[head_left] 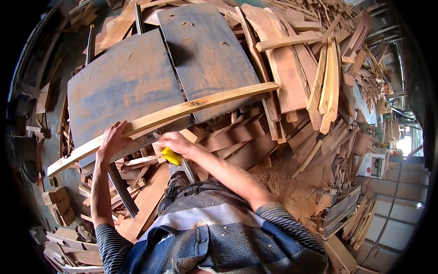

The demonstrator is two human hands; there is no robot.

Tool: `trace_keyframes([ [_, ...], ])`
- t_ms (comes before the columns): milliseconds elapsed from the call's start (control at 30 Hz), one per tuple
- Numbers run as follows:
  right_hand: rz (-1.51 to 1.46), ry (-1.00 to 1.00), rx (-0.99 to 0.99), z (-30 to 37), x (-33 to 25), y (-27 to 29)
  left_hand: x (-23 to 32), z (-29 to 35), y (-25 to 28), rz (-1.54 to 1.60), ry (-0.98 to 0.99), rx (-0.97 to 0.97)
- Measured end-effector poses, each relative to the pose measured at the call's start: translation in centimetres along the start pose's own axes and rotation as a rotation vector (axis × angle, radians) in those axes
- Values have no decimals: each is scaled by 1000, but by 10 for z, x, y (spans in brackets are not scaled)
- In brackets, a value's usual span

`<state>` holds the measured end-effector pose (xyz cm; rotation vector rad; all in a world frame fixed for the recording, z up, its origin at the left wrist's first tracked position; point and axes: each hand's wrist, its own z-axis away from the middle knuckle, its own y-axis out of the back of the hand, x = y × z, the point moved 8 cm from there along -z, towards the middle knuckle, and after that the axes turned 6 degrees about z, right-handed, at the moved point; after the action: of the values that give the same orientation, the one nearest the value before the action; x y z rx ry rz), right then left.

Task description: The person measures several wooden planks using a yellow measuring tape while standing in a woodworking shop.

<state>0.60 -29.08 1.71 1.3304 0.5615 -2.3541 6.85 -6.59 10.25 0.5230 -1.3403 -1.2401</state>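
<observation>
Yellow and compact, one object (171,156) sits beneath the curled right hand (175,144); whether the fingers grip it cannot be told. To its left, the left hand (114,139) clasps one long, square-edged strip (191,107) of pale, smooth wood. The strip lies along the near edge of the surface, its long axis running from lower left to upper right, both ends jutting past the near corners. Two flat panels, a left panel (127,77) and a right panel (205,52), form that surface, blue-grey under brown dust, split by a narrow gap. Beyond the right edge lie rough-edged, reddish planks (285,68).
</observation>
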Motion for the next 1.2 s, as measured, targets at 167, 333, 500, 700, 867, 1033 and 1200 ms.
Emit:
trace_keyframes([
  [167, -520, -256, 309, 117, 110, 121, -119, 10, -18, -69, 142, 73],
  [333, -692, -393, 817, 250, 200, 205, -212, 47, -19, -240, 320, 45],
  [500, -849, -340, 986, 297, 260, 223, -151, 3, -32, -69, 209, 159],
  [700, -693, -331, 949, 271, 235, 201, -14, -74, -74, 72, -72, 4],
  [867, -713, -270, 972, 274, 236, 181, -25, -71, -79, -2, -74, -66],
  [1033, -713, -296, 896, 289, 256, 171, -86, -31, -70, -68, 27, 1],
  [1200, -678, -378, 929, 293, 279, 182, -187, 49, -45, -71, 259, -94],
])
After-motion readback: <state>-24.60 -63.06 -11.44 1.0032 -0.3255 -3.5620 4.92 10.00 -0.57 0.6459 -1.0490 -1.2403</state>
